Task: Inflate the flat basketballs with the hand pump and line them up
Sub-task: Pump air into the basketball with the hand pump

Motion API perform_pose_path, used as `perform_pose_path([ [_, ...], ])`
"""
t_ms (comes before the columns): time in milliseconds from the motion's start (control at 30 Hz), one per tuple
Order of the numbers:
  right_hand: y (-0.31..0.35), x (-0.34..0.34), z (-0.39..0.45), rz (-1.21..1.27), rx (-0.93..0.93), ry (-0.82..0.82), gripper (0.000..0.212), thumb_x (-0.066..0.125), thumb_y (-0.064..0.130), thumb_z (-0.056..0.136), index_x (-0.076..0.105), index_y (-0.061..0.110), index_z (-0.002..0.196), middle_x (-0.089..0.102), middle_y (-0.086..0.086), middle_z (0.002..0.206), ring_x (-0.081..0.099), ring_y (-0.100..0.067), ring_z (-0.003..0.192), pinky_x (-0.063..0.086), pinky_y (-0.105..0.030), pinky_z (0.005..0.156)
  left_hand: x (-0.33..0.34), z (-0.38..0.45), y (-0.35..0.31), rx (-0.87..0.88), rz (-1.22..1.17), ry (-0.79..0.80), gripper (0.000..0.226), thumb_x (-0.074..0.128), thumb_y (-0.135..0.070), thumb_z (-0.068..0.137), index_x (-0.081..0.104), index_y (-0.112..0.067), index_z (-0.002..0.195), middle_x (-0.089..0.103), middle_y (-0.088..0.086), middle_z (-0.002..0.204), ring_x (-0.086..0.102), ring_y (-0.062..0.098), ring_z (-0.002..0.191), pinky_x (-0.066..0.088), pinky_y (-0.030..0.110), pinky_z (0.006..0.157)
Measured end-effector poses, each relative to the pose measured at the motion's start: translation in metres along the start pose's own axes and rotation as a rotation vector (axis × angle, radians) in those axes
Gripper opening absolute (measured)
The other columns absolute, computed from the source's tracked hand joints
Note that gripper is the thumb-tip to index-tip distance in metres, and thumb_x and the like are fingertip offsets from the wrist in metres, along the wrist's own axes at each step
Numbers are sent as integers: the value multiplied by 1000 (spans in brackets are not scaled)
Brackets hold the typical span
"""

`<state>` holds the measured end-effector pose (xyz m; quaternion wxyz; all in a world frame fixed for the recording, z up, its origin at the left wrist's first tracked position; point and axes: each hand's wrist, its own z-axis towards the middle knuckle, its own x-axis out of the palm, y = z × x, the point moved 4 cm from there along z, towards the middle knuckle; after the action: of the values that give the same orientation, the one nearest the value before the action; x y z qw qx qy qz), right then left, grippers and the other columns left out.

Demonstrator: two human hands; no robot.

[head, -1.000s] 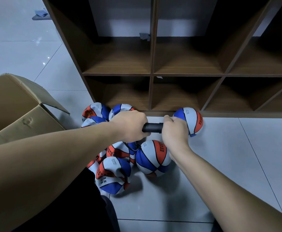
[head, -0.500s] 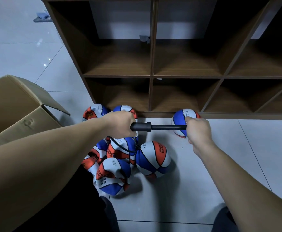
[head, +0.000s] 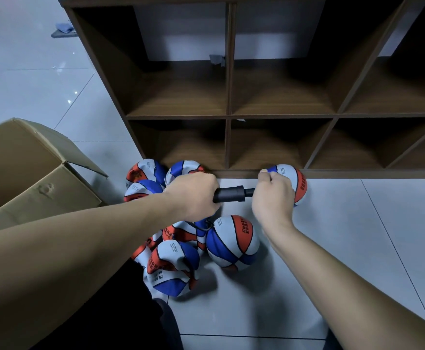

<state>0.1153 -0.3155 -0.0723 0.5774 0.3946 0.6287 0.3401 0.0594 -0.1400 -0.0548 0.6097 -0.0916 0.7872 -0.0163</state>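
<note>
I hold a black hand pump [head: 231, 194] level above the floor. My left hand [head: 192, 195] grips its barrel and my right hand [head: 273, 198] grips its handle, pushed in close to the barrel. A thin black hose runs down from the pump to a round red, white and blue basketball [head: 233, 242] below it. Several limp, crumpled balls [head: 173, 267] of the same colours lie in a heap to its left. Another round ball [head: 296, 183] sits behind my right hand against the shelf base.
A dark wooden cubby shelf [head: 228, 114] with open compartments stands straight ahead on the pale tiled floor. An open cardboard box [head: 29, 178] sits at the left. Two more balls [head: 146, 173] rest by the shelf's left corner.
My right hand pushed the pump handle back in toward the barrel, after pulling it out to the right half a second ago. My left hand stayed in place.
</note>
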Motion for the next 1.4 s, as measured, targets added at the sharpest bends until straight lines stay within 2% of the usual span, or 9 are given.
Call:
perform_pose_path([
  [100, 7, 3, -3, -3, -36, 1, 49, 43, 30, 113, 43, 10, 68, 49, -6, 67, 43, -21, 62, 32, -40, 57, -6, 1, -8, 17, 31, -48, 15, 63, -30, 92, 63, -23, 79, 62, -3, 69, 63, 21, 65, 59, 37, 60],
  [267, 9, 11, -3, -30, -84, 2, 47, 42, 34, 112, 47, 15, 69, 56, -6, 73, 51, -22, 67, 38, -37, 59, -9, 3, -10, 30, 35, -67, 17, 64, -30, 91, 61, -24, 75, 61, -3, 67, 62, 21, 63, 58, 38, 58],
  [500, 3, 8, 0, -27, -47, 72, 49, 47, 30, 112, 44, 10, 67, 46, -5, 65, 43, -21, 61, 33, -38, 56, 0, 4, -11, 42, -23, -33, 23, 64, -37, 97, 61, -26, 77, 64, -4, 68, 64, 18, 63, 53, 33, 53],
  [667, -7, -8, 20, -19, -8, 112, 48, 55, 27, 105, 43, 13, 62, 37, 4, 52, 38, -23, 57, 34, -34, 58, 1, 9, -10, 52, -40, -10, 27, 65, -42, 97, 61, -25, 77, 63, -4, 68, 64, 18, 64, 57, 37, 58],
  [800, -26, -36, 40, -10, 108, 9, 38, 56, 22, 93, 35, 15, 62, 33, -2, 60, 33, -28, 65, 31, -38, 60, -1, 10, 17, 10, 32, 38, 28, 65, -41, 96, 56, -26, 74, 61, -3, 71, 60, 19, 64, 46, 32, 55],
  [900, -30, -42, 43, 15, 133, 15, 35, 56, 23, 92, 35, 15, 66, 32, -6, 67, 31, -28, 67, 30, -39, 61, 1, 9, 27, 3, 33, 70, 31, 66, -40, 95, 54, -25, 70, 59, -3, 69, 58, 19, 64, 41, 30, 55],
  [1033, -30, -34, 35, 66, 179, -54, 38, 51, 10, 94, 28, 15, 64, 26, -4, 64, 33, -23, 58, 19, -36, 58, 2, 10, 21, 13, 41, 65, 30, 66, -39, 95, 54, -25, 72, 60, -2, 70, 59, 21, 66, 43, 31, 56],
  [1267, -29, 0, 5, 39, 184, -54, 42, 48, 15, 101, 32, 14, 63, 34, -3, 59, 33, -25, 57, 26, -35, 56, 12, 9, 8, 36, 84, 73, 17, 64, -38, 96, 64, -24, 88, 64, -1, 78, 64, 21, 70, 55, 35, 61],
  [1400, -28, 14, -6, 41, 152, -20, 44, 47, 19, 105, 35, 14, 63, 38, -4, 60, 37, -24, 59, 29, -36, 57, 18, 6, 4, 33, 78, 72, 14, 63, -33, 95, 61, -26, 83, 65, -1, 76, 65, 20, 68, 57, 36, 59],
])
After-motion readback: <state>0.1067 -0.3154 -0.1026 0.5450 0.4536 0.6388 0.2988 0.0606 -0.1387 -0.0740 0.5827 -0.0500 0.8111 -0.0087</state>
